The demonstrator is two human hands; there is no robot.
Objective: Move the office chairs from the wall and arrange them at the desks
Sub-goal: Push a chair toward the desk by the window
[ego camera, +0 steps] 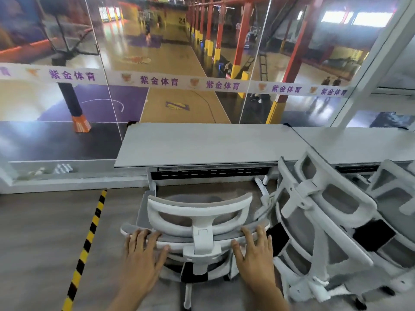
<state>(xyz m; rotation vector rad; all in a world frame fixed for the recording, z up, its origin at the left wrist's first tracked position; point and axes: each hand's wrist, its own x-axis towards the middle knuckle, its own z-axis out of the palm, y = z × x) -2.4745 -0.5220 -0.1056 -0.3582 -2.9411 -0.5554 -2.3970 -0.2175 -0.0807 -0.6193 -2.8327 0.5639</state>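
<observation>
A white-framed office chair with grey mesh (198,212) stands right in front of me, facing the grey desk (202,144), its seat partly under the desktop. My left hand (143,250) rests on the left top edge of its backrest, fingers laid over the rim. On the right top edge sits my right hand (254,250), fingers spread and thumb on the near side. A second matching chair (318,223) is close on the right, tilted in view, at the neighbouring desk (359,142). Part of a third chair (395,191) shows at the far right.
Behind the desks a glass wall (157,52) with a white printed band overlooks a basketball court. A yellow-and-black striped line (87,241) runs along the floor on the left. Low grey ledge (67,176) at the left foot of the glass.
</observation>
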